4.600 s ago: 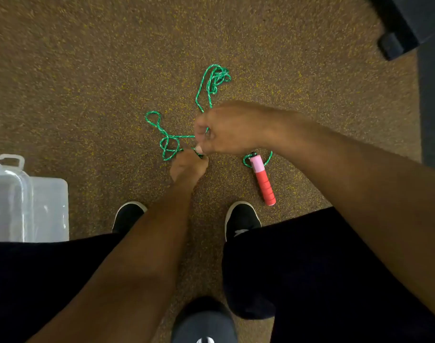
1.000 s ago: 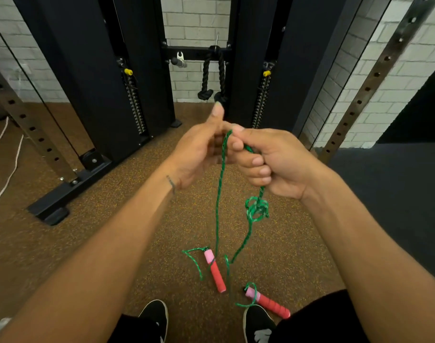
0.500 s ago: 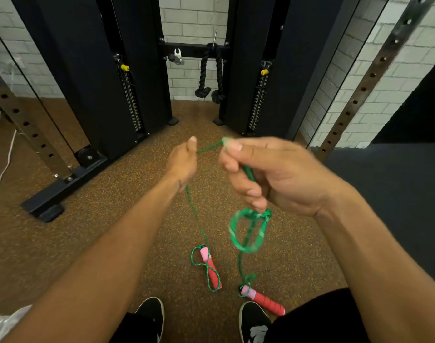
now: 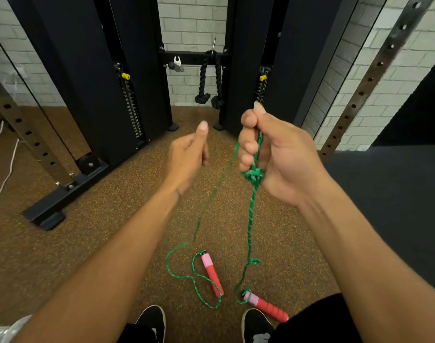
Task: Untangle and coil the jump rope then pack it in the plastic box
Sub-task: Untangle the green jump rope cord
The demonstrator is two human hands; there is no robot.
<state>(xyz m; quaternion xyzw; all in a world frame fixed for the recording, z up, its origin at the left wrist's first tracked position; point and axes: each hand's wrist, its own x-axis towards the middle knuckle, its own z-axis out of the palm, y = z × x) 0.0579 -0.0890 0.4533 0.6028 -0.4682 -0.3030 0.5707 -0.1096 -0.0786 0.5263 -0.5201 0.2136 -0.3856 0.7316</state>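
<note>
A green jump rope point(image 4: 250, 219) hangs from my raised hands down to the floor. My right hand point(image 4: 273, 157) is closed on the rope, with a tight knot point(image 4: 254, 175) just below its fingers. My left hand point(image 4: 188, 157) is closed in a loose fist beside a blurred strand point(image 4: 219, 184); whether it grips that strand is unclear. Two red handles with pink ends lie on the floor: one point(image 4: 211, 274) in the middle with rope looped around it, the other point(image 4: 267, 305) by my right shoe. A corner of the plastic box point(image 4: 6, 330) shows at the bottom left.
A black cable machine point(image 4: 100, 82) with weight stacks stands ahead, a black rope attachment point(image 4: 209, 80) hanging between its columns. Perforated steel uprights point(image 4: 369, 78) lean at right and left. The brown speckled floor point(image 4: 88, 231) meets a dark mat point(image 4: 397, 206) on the right.
My right hand has risen and the loose loop under it has pulled into a tight knot. My left hand moved nearer the right, and the left strand swings, blurred.
</note>
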